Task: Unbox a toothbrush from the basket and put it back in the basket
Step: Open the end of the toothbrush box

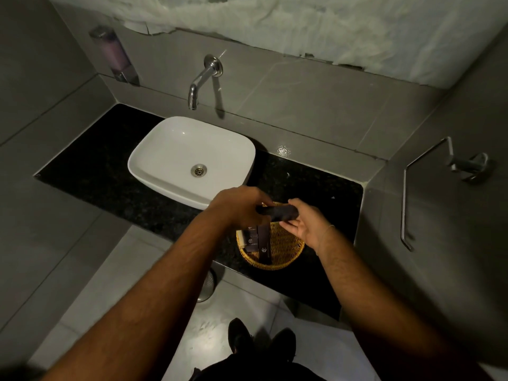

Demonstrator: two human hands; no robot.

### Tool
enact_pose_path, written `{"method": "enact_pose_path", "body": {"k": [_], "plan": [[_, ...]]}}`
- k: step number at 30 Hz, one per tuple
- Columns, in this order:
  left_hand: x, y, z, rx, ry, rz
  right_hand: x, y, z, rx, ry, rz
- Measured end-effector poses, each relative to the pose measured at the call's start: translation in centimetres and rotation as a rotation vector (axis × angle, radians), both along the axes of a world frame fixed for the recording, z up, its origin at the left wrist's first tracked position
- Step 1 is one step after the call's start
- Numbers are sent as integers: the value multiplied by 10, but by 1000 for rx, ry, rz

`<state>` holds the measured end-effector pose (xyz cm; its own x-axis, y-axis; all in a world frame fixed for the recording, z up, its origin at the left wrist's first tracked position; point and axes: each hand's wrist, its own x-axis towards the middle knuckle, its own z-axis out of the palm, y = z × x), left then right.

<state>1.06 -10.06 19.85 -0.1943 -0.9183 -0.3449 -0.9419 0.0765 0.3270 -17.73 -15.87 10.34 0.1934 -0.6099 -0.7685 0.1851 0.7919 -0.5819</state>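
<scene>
A round yellow wicker basket [286,255] sits on the black granite counter right of the sink. Inside it lie a few dark boxes [264,244]. Both hands hover just above the basket's far rim and hold one long dark toothbrush box [280,211] level between them. My left hand [236,207] grips its left end from above. My right hand [305,224] holds its right end, fingers curled under it. Whether the box is opened is not visible.
A white basin [189,160] stands left of the basket under a chrome wall tap [202,78]. A soap dispenser [115,55] hangs at far left. A metal towel holder [428,182] juts from the right wall. The black counter [96,171] ends just below the basket.
</scene>
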Motion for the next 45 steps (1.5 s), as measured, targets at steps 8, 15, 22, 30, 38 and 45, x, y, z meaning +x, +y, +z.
{"method": "enact_pose_path", "body": {"k": [8,15,22,30,38,45], "plan": [[-13,-10,19,-102,-222,-41,8,18,-21,96,52,25],[-15,-8,38,-33,-229,-32,0,36,-34,173,-65,49],[-28,-5,56,-28,-314,-60,6,47,-38,182,-107,83],[-38,-1,65,-74,-412,-80,8,51,-43,323,-120,89],[-43,3,64,-267,-510,119,4,51,-33,327,-107,237],[-21,10,66,-236,144,363,5,50,-33,310,-185,124]]}}
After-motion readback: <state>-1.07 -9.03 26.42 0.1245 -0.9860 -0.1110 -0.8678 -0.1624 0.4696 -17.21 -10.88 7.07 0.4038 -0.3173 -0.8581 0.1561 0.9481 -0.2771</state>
